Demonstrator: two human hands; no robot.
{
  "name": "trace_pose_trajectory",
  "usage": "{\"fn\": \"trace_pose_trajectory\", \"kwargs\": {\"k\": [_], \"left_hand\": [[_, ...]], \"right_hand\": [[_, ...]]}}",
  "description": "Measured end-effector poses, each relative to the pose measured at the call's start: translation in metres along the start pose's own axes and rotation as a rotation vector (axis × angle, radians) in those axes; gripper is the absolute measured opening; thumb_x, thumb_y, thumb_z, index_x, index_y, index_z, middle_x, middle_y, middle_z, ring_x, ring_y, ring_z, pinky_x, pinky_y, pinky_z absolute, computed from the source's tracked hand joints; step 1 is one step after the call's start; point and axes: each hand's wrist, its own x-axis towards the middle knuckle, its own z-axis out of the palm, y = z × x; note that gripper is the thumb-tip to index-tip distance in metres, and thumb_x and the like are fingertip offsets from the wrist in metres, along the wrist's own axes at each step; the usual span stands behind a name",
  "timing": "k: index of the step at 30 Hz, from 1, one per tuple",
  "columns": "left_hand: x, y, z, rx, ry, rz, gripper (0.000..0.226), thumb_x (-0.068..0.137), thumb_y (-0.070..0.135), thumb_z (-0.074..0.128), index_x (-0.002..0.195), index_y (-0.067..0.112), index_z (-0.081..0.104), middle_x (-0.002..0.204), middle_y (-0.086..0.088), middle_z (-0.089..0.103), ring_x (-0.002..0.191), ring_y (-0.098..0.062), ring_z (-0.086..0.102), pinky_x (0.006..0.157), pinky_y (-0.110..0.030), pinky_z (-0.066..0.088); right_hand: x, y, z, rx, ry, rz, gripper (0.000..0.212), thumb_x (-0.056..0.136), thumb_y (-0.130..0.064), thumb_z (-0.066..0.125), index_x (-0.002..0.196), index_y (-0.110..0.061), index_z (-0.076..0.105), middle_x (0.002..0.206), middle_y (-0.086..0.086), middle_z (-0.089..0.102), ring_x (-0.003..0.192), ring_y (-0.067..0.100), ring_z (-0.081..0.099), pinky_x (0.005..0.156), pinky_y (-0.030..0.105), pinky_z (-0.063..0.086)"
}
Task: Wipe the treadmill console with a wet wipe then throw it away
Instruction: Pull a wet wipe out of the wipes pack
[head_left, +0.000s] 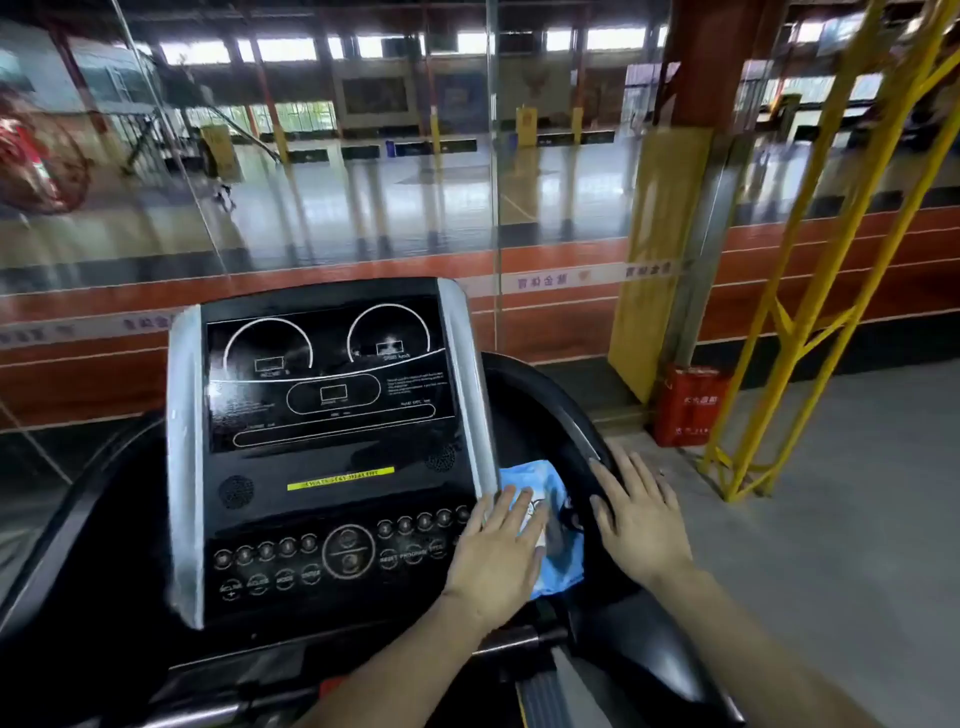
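Note:
The treadmill console (327, 447) fills the lower middle of the head view: a black panel with dial graphics, a yellow strip and rows of round buttons, framed by silver side rails. A light blue wet wipe pack (558, 530) lies in the recess just right of the console. My left hand (498, 556) lies flat with straight fingers on the pack's left part and the console's right edge. Just right of the pack, my right hand (641, 519) rests flat against the black curved handrail (550, 405). No loose wipe is visible.
A glass wall (363, 182) stands right behind the console, with a sports hall beyond it. A yellow metal frame (810, 291) and a red box (688, 405) stand on the grey floor to the right. A yellow padded pillar (660, 249) rises beside them.

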Motion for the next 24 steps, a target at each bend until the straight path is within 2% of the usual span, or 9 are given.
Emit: {"fn": "trace_pose_trajectory", "kwargs": {"k": [2,4,7,10,14,17,19,24], "left_hand": [[0.016,-0.001,0.009,0.024,-0.051,0.025,0.056,0.103,0.040,0.041,0.153,0.016,0.049,0.159,-0.009,0.050,0.149,-0.029,0.043,0.121,-0.051,0.037],[0.025,0.001,0.019,0.079,-0.104,0.055,0.060,0.103,0.036,0.051,0.158,0.014,0.039,0.163,-0.012,0.043,0.152,-0.031,0.038,0.124,-0.052,0.028],[0.031,0.007,0.038,0.264,-0.158,0.161,0.077,0.103,0.026,0.055,0.164,0.010,0.011,0.172,-0.019,0.017,0.158,-0.037,0.019,0.128,-0.057,0.010],[0.041,0.009,0.046,0.326,-0.232,0.132,0.079,0.105,0.032,0.052,0.164,0.010,0.005,0.171,-0.024,0.010,0.156,-0.041,0.017,0.127,-0.058,0.003],[0.045,0.012,0.056,0.371,-0.221,0.108,0.077,0.109,0.044,0.041,0.165,0.015,-0.003,0.165,-0.025,0.014,0.148,-0.043,0.026,0.124,-0.056,0.012],[0.051,0.014,0.057,0.343,-0.203,0.103,0.074,0.109,0.048,0.036,0.165,0.021,-0.006,0.158,-0.022,0.020,0.139,-0.040,0.033,0.120,-0.053,0.021],[0.054,0.014,0.054,0.342,-0.223,0.099,0.074,0.109,0.049,0.035,0.164,0.024,-0.007,0.156,-0.021,0.020,0.138,-0.039,0.033,0.119,-0.053,0.022],[0.058,0.013,0.052,0.345,-0.236,0.092,0.066,0.108,0.051,0.038,0.161,0.025,0.010,0.154,-0.018,0.028,0.135,-0.038,0.038,0.118,-0.053,0.024]], "right_hand": [[0.010,0.010,0.004,0.021,-0.033,0.023,0.059,0.104,-0.048,0.026,0.158,-0.031,0.042,0.173,0.001,0.025,0.159,0.026,0.024,0.121,0.052,0.030],[0.019,0.019,0.015,0.001,-0.026,0.014,0.053,0.106,-0.042,0.039,0.157,-0.031,0.044,0.173,0.001,0.027,0.158,0.027,0.027,0.118,0.053,0.034],[0.026,0.028,0.033,0.019,-0.039,-0.015,0.055,0.105,-0.034,0.053,0.158,-0.032,0.042,0.172,0.003,0.029,0.151,0.030,0.040,0.107,0.053,0.045],[0.029,0.037,0.043,0.057,0.002,-0.036,0.058,0.104,-0.031,0.057,0.160,-0.033,0.040,0.172,0.002,0.029,0.139,0.028,0.052,0.095,0.049,0.051],[0.029,0.040,0.049,0.126,0.101,-0.057,0.058,0.100,-0.024,0.066,0.155,-0.029,0.050,0.166,0.005,0.040,0.126,0.033,0.062,0.092,0.050,0.056],[0.027,0.042,0.050,0.174,0.144,-0.072,0.058,0.098,-0.020,0.070,0.153,-0.027,0.053,0.164,0.007,0.043,0.121,0.034,0.064,0.092,0.050,0.058],[0.028,0.042,0.051,0.182,0.157,-0.076,0.058,0.097,-0.019,0.070,0.152,-0.026,0.054,0.163,0.008,0.045,0.120,0.035,0.064,0.091,0.050,0.059],[0.028,0.042,0.054,0.199,0.150,-0.083,0.055,0.100,-0.021,0.066,0.153,-0.027,0.051,0.165,0.008,0.042,0.124,0.034,0.062,0.093,0.050,0.058]]}}
